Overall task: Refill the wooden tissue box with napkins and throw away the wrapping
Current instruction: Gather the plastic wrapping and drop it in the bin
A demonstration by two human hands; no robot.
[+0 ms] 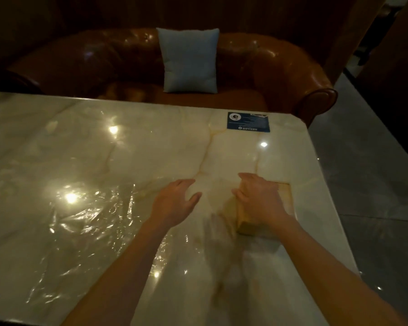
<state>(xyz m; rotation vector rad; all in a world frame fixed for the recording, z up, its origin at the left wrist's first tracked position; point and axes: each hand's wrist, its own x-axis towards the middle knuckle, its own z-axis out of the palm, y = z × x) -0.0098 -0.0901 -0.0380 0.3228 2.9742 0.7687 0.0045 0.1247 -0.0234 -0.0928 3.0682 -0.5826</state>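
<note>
The table has a glossy, pale marble-like top with thin yellow veins, and lamps reflect in it. The tissue box looks like light matt wood. The sofa is shiny brown leather. The cushion is soft, matt, grey-blue cloth.

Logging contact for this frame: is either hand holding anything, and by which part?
The right hand lies over the top of the light wooden tissue box; an actual grip cannot be told. The left hand hovers open, empty.
</note>
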